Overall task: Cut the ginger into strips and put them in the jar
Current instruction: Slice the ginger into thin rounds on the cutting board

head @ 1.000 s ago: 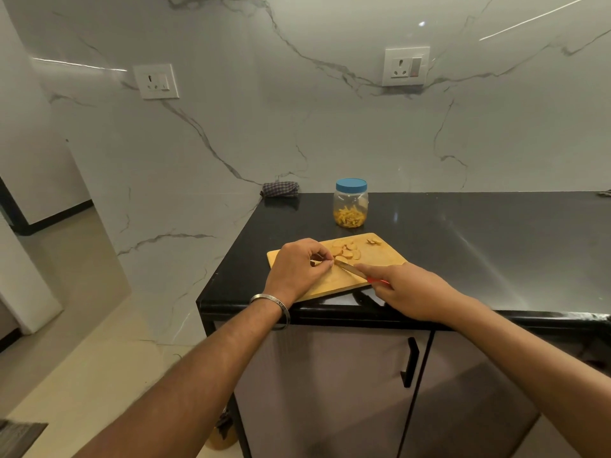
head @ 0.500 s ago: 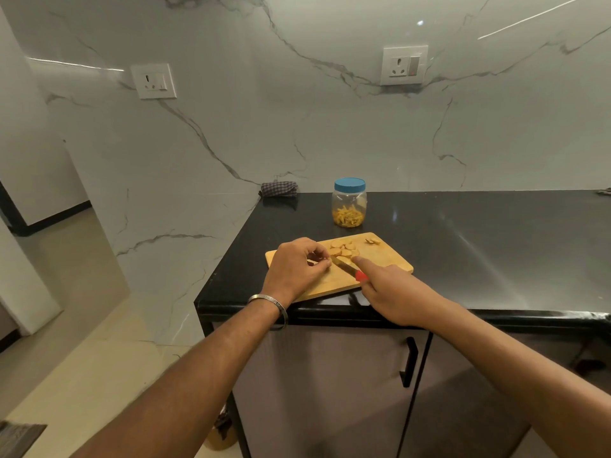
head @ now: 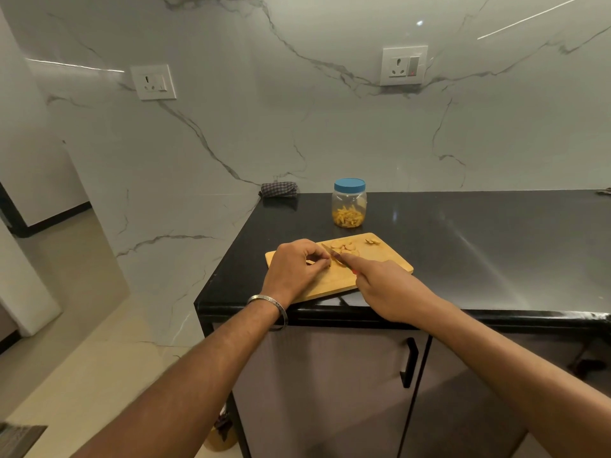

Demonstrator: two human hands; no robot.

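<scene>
A wooden cutting board (head: 383, 259) lies at the near left corner of the black counter. Round ginger slices (head: 345, 246) sit on its far part, with a small scrap (head: 372, 241) toward its right corner. My left hand (head: 296, 267) rests on the board with curled fingers pinching a ginger piece that is mostly hidden. My right hand (head: 386, 289) grips a red-handled knife (head: 334, 254), blade pointing far-left beside the left fingertips. Behind the board stands a clear jar (head: 349, 203) with a blue lid on, holding ginger strips.
The black counter (head: 479, 246) stretches right. A folded checked cloth (head: 278, 189) lies at its back left corner against the marble wall. Two wall sockets (head: 403, 65) sit above. Cabinet doors with a black handle (head: 409, 361) are below; open floor drops off to the left.
My right hand has pushed the knife forward and left, so the blade now reaches farther across the ginger beside my left fingertips. My left hand stayed in place.
</scene>
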